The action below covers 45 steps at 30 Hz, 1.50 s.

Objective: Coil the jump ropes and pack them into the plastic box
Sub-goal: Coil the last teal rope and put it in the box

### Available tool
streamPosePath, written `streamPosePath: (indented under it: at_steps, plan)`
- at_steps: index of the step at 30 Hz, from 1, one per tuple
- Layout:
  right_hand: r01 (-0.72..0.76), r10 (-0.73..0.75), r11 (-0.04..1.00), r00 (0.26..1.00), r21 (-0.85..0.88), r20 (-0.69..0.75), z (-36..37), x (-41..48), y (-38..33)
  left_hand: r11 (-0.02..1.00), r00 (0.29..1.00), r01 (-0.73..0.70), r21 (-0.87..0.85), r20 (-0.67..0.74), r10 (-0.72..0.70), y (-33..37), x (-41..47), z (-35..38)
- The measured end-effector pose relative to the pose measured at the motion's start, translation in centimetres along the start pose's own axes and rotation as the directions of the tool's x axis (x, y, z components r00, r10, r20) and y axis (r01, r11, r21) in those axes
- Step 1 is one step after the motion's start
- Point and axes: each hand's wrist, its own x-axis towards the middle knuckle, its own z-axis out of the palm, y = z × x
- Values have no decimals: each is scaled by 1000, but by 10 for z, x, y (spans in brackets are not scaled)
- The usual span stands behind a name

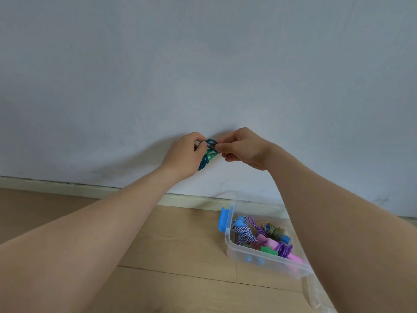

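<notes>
My left hand [184, 154] grips the coiled teal jump rope with green handle [208, 155], raised before the wall; my right hand [242, 147] pinches its top loop. A slipped pinch could spring the coil loose, well apart from the clear plastic box [248, 253] on the floor.

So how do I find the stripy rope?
Look at the clear plastic box on the wooden floor by the wall. The stripy rope lies at its left end, next to the blue latch. Only it is thick, braided blue-and-white.

Two hands [183, 154] [244, 148], one teal rope [208, 155], one plastic box [226, 239] (several coiled ropes [244, 233] inside)
</notes>
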Motion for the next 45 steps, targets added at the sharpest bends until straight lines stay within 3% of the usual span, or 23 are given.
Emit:
streamPosePath:
  at_steps: [11, 15, 19, 27, 33, 36, 41, 45]
  plan:
    - [104, -115, 990, 986, -93, -122, 8, 6, 2, 999, 999, -17, 37, 33, 16, -3, 2, 2]
    - [89, -112, 986, 981, -142, -161, 10, 10, 2, 994, 986, 72, -81, 159, -59, 0, 1, 2]
    - [107, -121, 986, 987, -129, -108, 9, 8, 5, 949, 935, 207, -237, 334, -120, -6, 1, -1]
    - [57, -87, 937, 994, -344, -72, 22, 19, 2, 920, 915, 295, -258, 355, -194, -18, 4, 1]
    - [86, -97, 885, 995, -457, -2, 25, 24, 7, 949, 922, 258, -182, 338, -186, -25, 4, 4]
    - [60, -66, 867, 998, -495, 4, 22, 28, 8, 975, 942, 169, -145, 316, -116, -28, 0, 6]
    - [-10, 1, 971, 999, -238, -38, 17, 20, 9, 999, 973, -26, -30, 230, 32, -27, -2, 10]
    - [-62, 61, 996, 998, -65, -7, 21, 15, 13, 974, 959, -161, 158, 260, 116, -35, -6, 9]
